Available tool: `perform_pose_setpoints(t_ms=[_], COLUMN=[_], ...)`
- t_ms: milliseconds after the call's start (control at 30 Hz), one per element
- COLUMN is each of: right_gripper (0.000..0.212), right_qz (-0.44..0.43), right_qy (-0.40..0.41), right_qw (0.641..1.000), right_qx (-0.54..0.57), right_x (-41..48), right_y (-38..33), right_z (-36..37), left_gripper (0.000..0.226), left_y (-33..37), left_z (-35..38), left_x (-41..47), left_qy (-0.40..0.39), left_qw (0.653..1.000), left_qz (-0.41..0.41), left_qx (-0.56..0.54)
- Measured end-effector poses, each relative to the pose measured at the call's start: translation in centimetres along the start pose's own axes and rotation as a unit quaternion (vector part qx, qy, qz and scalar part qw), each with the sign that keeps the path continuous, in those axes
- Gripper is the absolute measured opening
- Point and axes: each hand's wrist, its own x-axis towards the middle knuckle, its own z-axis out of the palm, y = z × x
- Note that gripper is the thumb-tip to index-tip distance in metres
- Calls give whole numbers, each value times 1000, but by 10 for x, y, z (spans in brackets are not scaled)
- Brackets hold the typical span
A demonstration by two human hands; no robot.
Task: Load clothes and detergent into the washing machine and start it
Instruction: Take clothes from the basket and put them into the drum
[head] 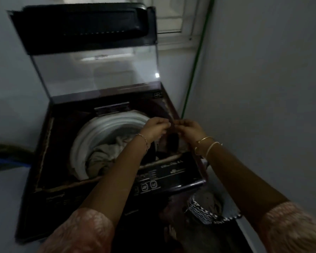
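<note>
Right now, from the head camera, the top-load washing machine (62, 143) stands with its glass lid (91, 73) up. Pale clothes (106, 152) lie down in the white drum (102, 127). Both hands are over the right side of the drum. The left hand (156, 126) and the right hand (189, 129) are very close, almost touching. The fingers of each are bent in and pinch the top edge of a dark piece of clothing (172, 141). The dark cloth hangs down from the fingers, just under both hands, with its low end by the drum's right rim. It is dim and blurry there, so I cannot tell if it touches the pale clothes. I think the step is dropping this cloth in. To do it well, move both hands a little left, over the middle of the drum. Then let go with both at once, so no part hangs over the rim where the lid could catch it. A black-and-white basket (201, 212) sits on the floor by the machine's front right corner. The button panel (171, 172) runs along the front edge, under the arms. No detergent shows.
</note>
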Motion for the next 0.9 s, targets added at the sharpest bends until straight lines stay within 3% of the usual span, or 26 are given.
perform_pose_setpoints(t_ms=[133, 267, 400, 633, 900], right_gripper=[27, 25, 17, 21, 21], right_qz=[25, 71, 121, 194, 301], right_qy=[81, 132, 168, 166, 131], right_qw=[996, 987, 974, 965, 942], right_qx=[39, 59, 88, 59, 68], right_x=[-30, -49, -59, -54, -29], right_y=[12, 49, 93, 187, 299], right_z=[-67, -130, -188, -261, -282], left_gripper=[9, 26, 8, 14, 28], left_y=[9, 8, -1, -55, -150], left_z=[74, 146, 216, 309, 338], left_x=[2, 3, 5, 29, 63], left_qy=[-98, -162, -211, -208, -179], left_qw=[995, 986, 975, 963, 936], left_qz=[7, -3, -29, -160, -298], left_qx=[4, 39, 62, 60, 51])
